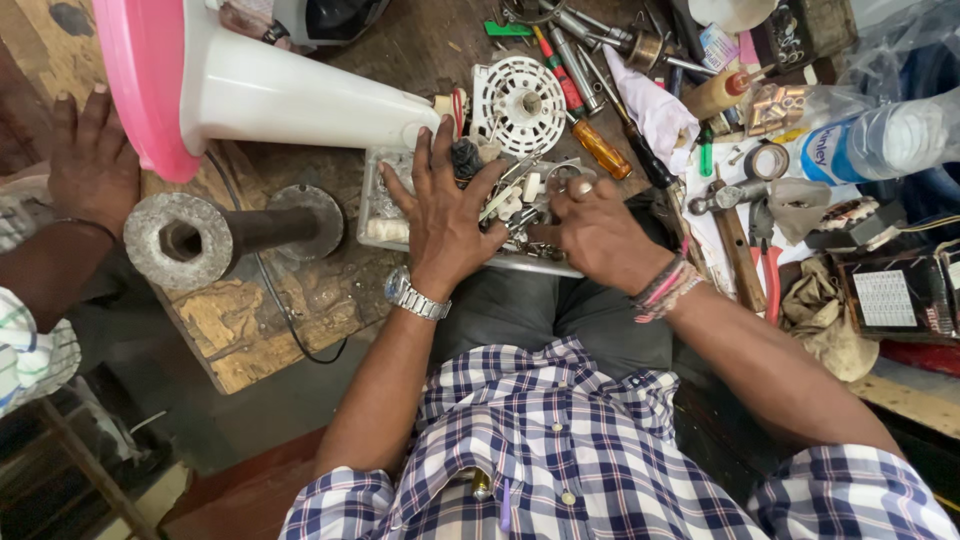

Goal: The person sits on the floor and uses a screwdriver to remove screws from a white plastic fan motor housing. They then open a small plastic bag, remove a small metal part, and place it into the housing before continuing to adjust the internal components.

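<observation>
Both hands, left hand (447,215) spread, right hand (590,228) curled, crowding parts tray (372,205) edge to edge.

the left hand (447,215) and right hand (597,233) cover most of the clear parts tray (377,205), so the small pieces under the palms cannot be told, nor whether either hand pinches anything. the pink-and-white fan base (240,90) is cut off by the top edge. another person's hand (92,160) rests on its pink rim, its arm leaving at the left edge. the plastic water bottle (880,140) runs off the right edge. the tools in the screwdriver pile (585,60) overlap, tips hidden.
</observation>
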